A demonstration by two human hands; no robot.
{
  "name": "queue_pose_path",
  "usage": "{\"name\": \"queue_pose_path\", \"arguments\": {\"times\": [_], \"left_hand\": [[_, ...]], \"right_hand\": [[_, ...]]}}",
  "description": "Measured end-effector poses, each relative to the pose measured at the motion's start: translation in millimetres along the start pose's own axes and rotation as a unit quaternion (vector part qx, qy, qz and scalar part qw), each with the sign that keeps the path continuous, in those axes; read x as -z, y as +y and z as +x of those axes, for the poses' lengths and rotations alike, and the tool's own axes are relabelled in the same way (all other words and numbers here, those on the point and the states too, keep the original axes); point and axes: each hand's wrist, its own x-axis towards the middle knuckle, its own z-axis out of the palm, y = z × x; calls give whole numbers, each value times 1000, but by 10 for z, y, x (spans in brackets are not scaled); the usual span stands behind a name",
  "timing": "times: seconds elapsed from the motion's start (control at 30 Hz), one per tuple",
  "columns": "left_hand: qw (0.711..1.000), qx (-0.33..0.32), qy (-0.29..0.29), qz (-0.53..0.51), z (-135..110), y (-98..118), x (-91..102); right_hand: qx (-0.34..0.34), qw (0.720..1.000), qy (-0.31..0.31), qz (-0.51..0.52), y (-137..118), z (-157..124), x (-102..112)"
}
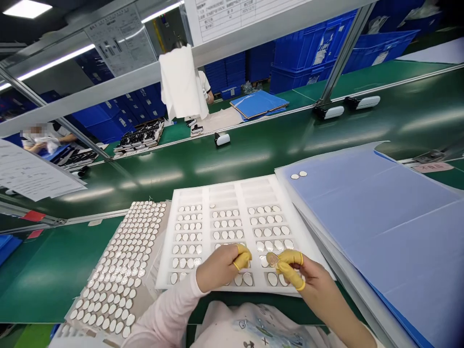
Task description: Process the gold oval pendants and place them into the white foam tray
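Over the white foam tray [224, 191], the right hand [304, 278] pinches a round gold-toned metal disc [272, 260] by its edges (yellow rubber finger cots [290, 275] on, keeping bare skin off it), while the left hand [219, 268] curls beside it, its grip impossible to tell.

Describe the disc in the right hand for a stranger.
On the green belt, find the white tray of shiny discs. Over its lower right, the right hand pinches one disc in yellow finger cots. Unlike its neighbours, it is off the tray.

Foam tray cells [206, 227] under the left hand [219, 267] hidden; markings on disc [272, 259] at right fingertips [290, 257] too blurred to read.
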Motion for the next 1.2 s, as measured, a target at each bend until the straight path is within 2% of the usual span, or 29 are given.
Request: {"name": "queue_pose_path", "arguments": {"times": [0.1, 0.17, 0.3, 0.43, 0.53, 0.63, 0.83, 0.93, 1.0, 1.07, 1.2], "left_hand": [[988, -9, 60, 145, 23, -333, 303], [974, -7, 125, 189, 138, -600, 487], [953, 20, 211, 219, 514, -1080, 725], [941, 38, 242, 233, 791, -1333, 760], [937, 41, 243, 248, 846, -1406, 709], [932, 43, 243, 267, 836, -1439, 648], [934, 52, 234, 266, 847, -1462, 599], [942, 52, 216, 251, 834, -1439, 662], [951, 46, 191, 240, 804, -1401, 768], [959, 37, 157, 234, 777, -1327, 914], [965, -7, 101, 241, 896, -1013, 1151]], "right_hand": [[55, 981, -62, -176, -72, 366, 1], [69, 947, -115, -293, -114, 704, -107], [80, 915, -131, -374, -84, 1430, -529], [81, 877, -161, -446, 52, 1953, -947], [81, 854, -175, -483, 135, 2142, -1126], [74, 843, -181, -502, 180, 2229, -1188], [60, 856, -188, -478, 223, 2249, -1159], [62, 875, -168, -450, 227, 2242, -1019], [63, 887, -142, -434, 218, 2278, -786], [58, 897, -105, -426, 210, 2351, -407], [3, 899, -2, -438, 264, 2504, 634]]}}
